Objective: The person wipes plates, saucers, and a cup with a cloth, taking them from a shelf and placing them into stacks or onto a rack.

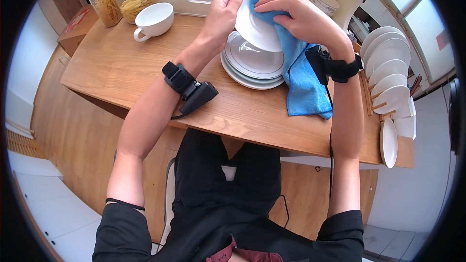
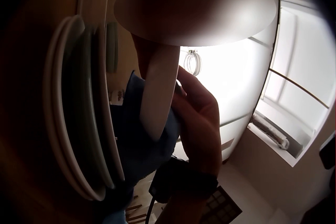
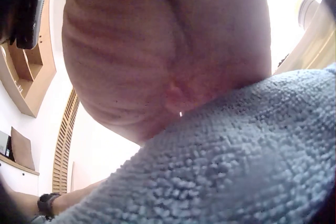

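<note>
In the head view, my left hand point(image 1: 224, 12) grips a tilted white plate point(image 1: 259, 34) by its left rim, the thumb lying along the edge. My right hand point(image 1: 303, 17) holds a blue cloth point(image 1: 308, 90) against the plate's inner face and upper right rim. Most of the cloth hangs down from that hand onto the table. Just beneath the lifted plate sits a stack of plates point(image 1: 230, 65). The right wrist view is filled by the hand's underside and the fuzzy cloth point(image 3: 226, 155) close up.
A white cup point(image 1: 154, 20) stands at the back left beside glass jars of pasta point(image 1: 137, 6). Behind the hands, a white shelf unit point(image 1: 182, 4) holds plates and bowls. Several plates point(image 1: 388, 53) stand upright in a wooden rack at right, with a small dish point(image 1: 388, 143) near the table edge.
</note>
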